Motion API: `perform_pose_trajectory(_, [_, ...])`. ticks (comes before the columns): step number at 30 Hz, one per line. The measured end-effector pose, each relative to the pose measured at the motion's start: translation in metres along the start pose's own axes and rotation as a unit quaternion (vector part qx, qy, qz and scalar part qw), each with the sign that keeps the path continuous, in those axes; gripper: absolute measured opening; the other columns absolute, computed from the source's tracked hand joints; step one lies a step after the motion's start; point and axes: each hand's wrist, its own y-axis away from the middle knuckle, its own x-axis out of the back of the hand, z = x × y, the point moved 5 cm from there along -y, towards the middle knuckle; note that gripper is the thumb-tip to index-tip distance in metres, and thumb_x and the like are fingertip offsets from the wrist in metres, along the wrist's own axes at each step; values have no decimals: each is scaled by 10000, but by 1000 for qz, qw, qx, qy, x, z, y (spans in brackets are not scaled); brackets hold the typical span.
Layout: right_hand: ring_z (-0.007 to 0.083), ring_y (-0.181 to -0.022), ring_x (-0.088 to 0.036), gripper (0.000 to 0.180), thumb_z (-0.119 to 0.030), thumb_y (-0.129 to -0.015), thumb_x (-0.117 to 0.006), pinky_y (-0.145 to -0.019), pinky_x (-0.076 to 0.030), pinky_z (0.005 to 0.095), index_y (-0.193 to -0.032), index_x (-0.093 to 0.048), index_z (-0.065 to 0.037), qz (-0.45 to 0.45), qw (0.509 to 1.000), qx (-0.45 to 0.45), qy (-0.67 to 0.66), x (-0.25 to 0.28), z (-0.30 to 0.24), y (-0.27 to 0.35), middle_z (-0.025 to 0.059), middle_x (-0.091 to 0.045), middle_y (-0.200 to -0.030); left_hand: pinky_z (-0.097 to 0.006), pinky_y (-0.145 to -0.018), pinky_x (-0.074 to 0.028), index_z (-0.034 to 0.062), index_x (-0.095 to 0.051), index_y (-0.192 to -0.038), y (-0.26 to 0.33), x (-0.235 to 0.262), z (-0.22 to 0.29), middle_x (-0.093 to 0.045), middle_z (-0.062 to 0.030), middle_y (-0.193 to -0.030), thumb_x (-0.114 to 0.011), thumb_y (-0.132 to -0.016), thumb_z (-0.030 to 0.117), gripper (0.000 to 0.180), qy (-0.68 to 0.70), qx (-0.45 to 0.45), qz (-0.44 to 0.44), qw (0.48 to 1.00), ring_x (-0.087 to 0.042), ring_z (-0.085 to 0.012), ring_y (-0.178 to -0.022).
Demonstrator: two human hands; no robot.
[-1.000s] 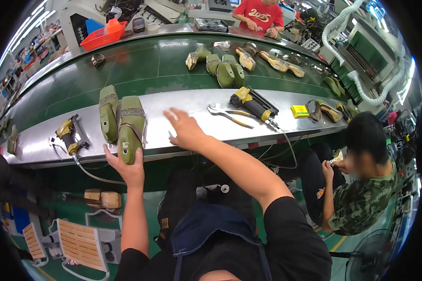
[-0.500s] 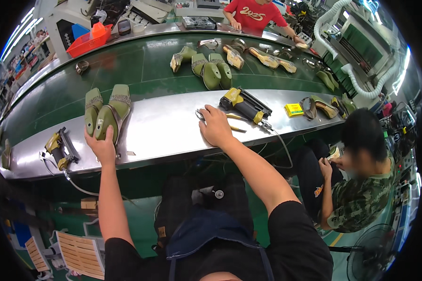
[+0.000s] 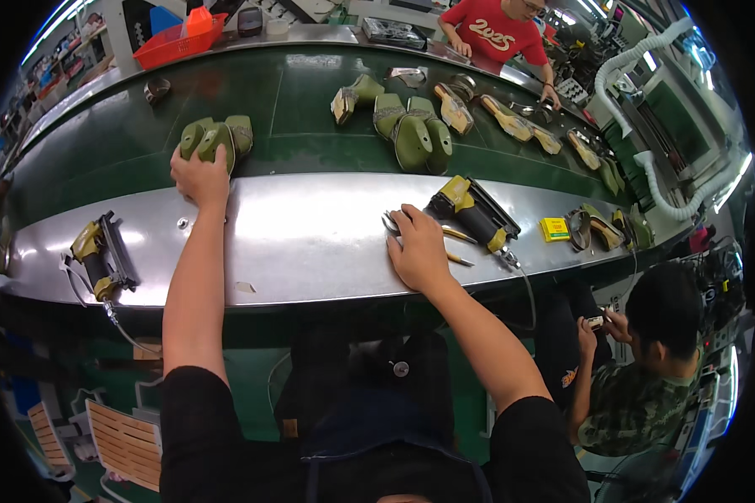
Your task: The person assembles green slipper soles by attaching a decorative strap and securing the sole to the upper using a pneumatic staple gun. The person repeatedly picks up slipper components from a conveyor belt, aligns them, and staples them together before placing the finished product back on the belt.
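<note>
My left hand (image 3: 201,178) is stretched forward, its fingers closed round the near ends of a pair of green shoe lasts (image 3: 216,141) with glittery straps. The pair is over the near edge of the green conveyor belt (image 3: 302,126). My right hand (image 3: 419,251) lies on the steel worktop (image 3: 302,243), fingers bent over a pair of pincers (image 3: 460,235) with yellowish handles. Its jaws show left of my fingers, and the handles come out on the right. Just beyond that hand rests a black and yellow nail gun (image 3: 476,214) with an air hose.
A second nail gun (image 3: 99,256) lies at the left of the worktop. More green lasts (image 3: 413,138) and sandal parts are on the belt. A small yellow box (image 3: 554,229) sits at the right. One co-worker (image 3: 663,335) sits at right; another, in red (image 3: 499,33), stands across.
My left hand has carried the pair of lasts forward, off the steel worktop to the belt. The right hand has stayed at the pincers. The whole view has shifted a little.
</note>
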Motion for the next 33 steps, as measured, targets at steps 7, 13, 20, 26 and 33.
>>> perform_pose_trajectory(7, [415, -1262, -537, 476, -155, -879, -723, -1101, -390, 519, -1322, -620, -18, -8, 1000, 5, -2, -29, -3, -25, 219, -563, -1391, -638, -1081, -358, 136, -770, -1214, -73, -104, -29, -439, -108, -1506, -784, -820, 517, 548, -5, 50, 25, 998, -405, -380, -1380])
perform_pose_trajectory(13, [413, -1279, -522, 508, -160, -867, -733, -1106, -386, 517, -1343, -611, -33, -38, 999, -13, -4, -48, -4, -39, 205, -546, -1417, -663, -1109, -318, 178, -753, -1252, -113, -169, -44, -393, -123, -1549, -774, -838, 526, 541, 6, 70, 22, 997, -379, -389, -1409])
perform_pose_trajectory(20, [394, -1285, -514, 516, -143, -854, -742, -1098, -383, 508, -1340, -606, -38, -45, 999, -9, -5, -54, -9, -54, 191, -538, -1415, -690, -1174, -249, 235, -653, -1394, -118, -188, -36, -259, -213, -1609, -789, -865, 453, 588, -42, 116, -100, 987, -227, -424, -1520])
perform_pose_trajectory(26, [393, -1279, -513, 519, -141, -852, -742, -1096, -383, 506, -1341, -604, -37, -51, 998, -25, 1, -52, -6, -49, 188, -538, -1408, -565, -1198, -327, 8, -476, -1462, -72, -177, 45, -341, -288, -1563, -784, -881, 310, 723, 16, -170, -77, 982, -357, -456, -1463])
perform_pose_trajectory(33, [401, -1275, -513, 515, -156, -858, -737, -1094, -388, 506, -1338, -601, -28, -45, 999, -17, 4, -50, -19, -53, 194, -540, -1398, -470, -1269, -264, -151, -85, -1592, 70, -244, 178, -110, -372, -1676, -798, -818, 489, 1231, 223, -58, -475, 849, -210, -485, -1559])
